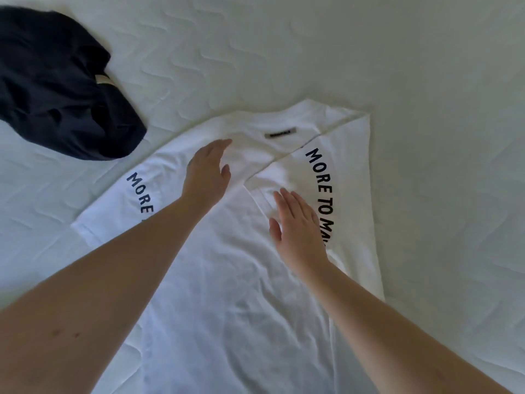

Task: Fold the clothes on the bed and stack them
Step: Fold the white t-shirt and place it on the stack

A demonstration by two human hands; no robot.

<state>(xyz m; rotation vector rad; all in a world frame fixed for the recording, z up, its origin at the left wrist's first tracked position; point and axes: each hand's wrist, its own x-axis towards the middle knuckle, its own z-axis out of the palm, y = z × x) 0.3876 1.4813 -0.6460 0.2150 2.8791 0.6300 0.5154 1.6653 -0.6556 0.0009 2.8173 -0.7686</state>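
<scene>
Both hands, left and right, lie flat with straight fingers on the shirt, grasping nothing.

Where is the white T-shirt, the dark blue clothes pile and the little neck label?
white T-shirt [227,280], head view, on the wrinkled middle of its body.
dark blue clothes pile [56,89], head view, on its crumpled middle.
neck label [279,134], head view, on the label's centre.

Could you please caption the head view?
Both hands smooth a half-folded white T-shirt; dark garment lies crumpled.
</scene>
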